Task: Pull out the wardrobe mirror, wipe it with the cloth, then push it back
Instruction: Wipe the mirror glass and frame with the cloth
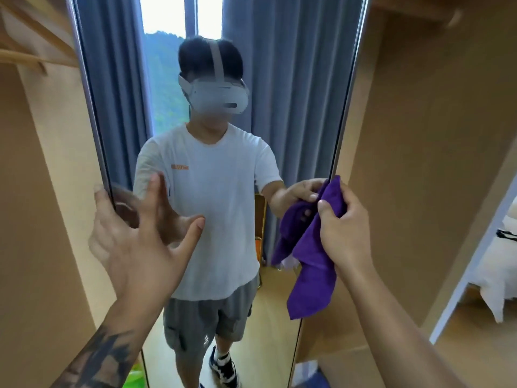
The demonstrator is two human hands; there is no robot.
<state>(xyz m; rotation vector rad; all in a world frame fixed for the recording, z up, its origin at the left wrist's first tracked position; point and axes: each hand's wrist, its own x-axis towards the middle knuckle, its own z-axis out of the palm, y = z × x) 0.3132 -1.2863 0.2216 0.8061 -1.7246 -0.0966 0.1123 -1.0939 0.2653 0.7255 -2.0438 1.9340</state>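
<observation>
Two hands are raised in front of the wardrobe mirror [279,107], which stands pulled out between the wooden wardrobe panels [419,135] on either side. Left hand [140,242]: fingers [152,203] spread wide and straight, holding nothing; the outer fingertips lie at the mirror's left edge, but motion blur there hides whether they touch the frame [92,113]. A dark tattoo covers the left forearm. Right hand [342,228]: fingers curled, gripping the purple cloth [313,270] near its top. The bunched upper end of the cloth sits at the mirror's right edge, touching or just beside the glass; the rest hangs loose below the hand, in front of the lower right part of the mirror.

Mirror: tall, narrow, thin metal frame, upright. The glass reflects a person in a white T-shirt, grey shorts and dark sneakers, wearing a white headset, with blue-grey curtains [293,65] and a bright window strip behind.

Wardrobe compartment, upper left: wooden hangers [33,56] on a rail; I cannot tell whether anything hangs on them. Lower right, at the wardrobe floor: a blue-and-white item [307,372], too cut off to identify. Far right, past the wardrobe side: a bed with white bedding [498,281]. A bright green object [134,375] shows at the bottom edge, left of the mirror.
</observation>
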